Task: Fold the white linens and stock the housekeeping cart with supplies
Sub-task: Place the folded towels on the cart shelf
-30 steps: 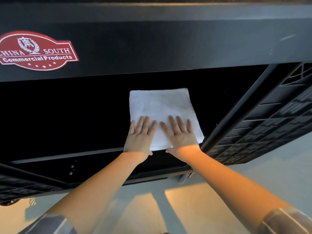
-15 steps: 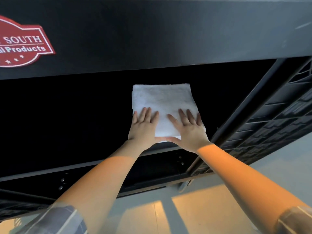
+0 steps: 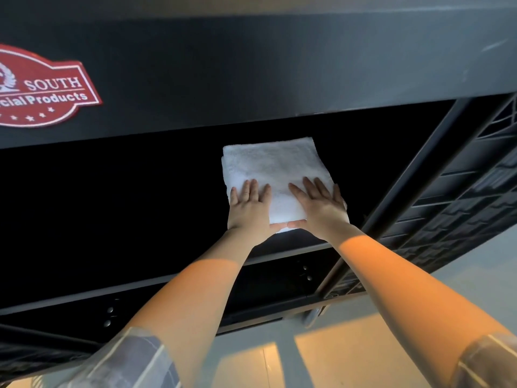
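A folded white towel (image 3: pixel 272 166) lies flat on a dark inner shelf of the black housekeeping cart (image 3: pixel 251 68). My left hand (image 3: pixel 249 205) rests palm down on the towel's near left part, fingers straight. My right hand (image 3: pixel 321 207) lies flat on its near right part, fingers spread. Both thumbs meet along the towel's near edge. The shelf around the towel is in deep shadow.
The cart's top panel overhangs the shelf and carries a red logo badge (image 3: pixel 42 91). A slanted black post (image 3: pixel 402 197) and a ribbed side panel (image 3: pixel 461 208) stand close on the right. A lower shelf edge (image 3: pixel 145 284) and light floor (image 3: pixel 349 357) lie below.
Both hands have slid the towel deeper into the shelf, away from its front edge. The view has shifted slightly, with the badge moving in the frame.
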Demonstrator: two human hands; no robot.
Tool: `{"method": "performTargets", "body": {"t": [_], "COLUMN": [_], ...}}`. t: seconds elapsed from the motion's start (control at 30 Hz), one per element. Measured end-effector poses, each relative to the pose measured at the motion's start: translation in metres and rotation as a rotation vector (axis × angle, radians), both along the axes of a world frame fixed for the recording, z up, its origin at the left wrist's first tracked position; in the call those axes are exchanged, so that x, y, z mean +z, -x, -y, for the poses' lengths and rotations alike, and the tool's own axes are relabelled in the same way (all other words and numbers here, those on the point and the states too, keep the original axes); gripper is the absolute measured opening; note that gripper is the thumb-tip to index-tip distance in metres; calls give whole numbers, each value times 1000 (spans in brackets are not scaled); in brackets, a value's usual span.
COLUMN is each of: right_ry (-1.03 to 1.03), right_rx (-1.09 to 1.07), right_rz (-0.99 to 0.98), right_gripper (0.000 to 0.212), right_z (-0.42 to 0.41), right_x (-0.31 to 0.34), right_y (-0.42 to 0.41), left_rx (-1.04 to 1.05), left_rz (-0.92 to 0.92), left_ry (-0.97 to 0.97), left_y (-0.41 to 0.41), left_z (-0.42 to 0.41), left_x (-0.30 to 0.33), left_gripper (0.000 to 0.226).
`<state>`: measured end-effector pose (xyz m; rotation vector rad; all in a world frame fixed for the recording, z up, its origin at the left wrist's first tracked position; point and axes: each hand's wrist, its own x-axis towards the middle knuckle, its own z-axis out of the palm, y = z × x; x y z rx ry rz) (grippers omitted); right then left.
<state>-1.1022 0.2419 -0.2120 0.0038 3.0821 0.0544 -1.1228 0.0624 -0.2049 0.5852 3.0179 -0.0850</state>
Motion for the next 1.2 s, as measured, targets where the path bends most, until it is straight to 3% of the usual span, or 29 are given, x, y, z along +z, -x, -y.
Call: {"method": "performTargets", "body": {"t": [0.27, 0.53, 0.8, 1.03, 1.2], "right_ry": [113, 269, 432, 467, 498], "right_rx": [-20, -55, -85, -18, 144], "right_rz": [-3, 122, 50, 81, 91], "right_gripper": [84, 68, 56, 52, 49], "right_z": [12, 26, 33, 79, 129], "right_x": [10, 72, 119, 133, 138], "right_y": [-24, -79, -172, -204, -209], "left_rx": [18, 146, 179, 371, 568], "left_rz": [37, 161, 27, -9, -45], "left_ry": [-79, -207, -324, -388, -424], "left_y": [-30, -97, -175, -232, -270], "left_z": [13, 42, 65, 109, 150], "left_x": [20, 66, 112, 119, 123], "left_gripper": [83, 62, 59, 58, 55]}}
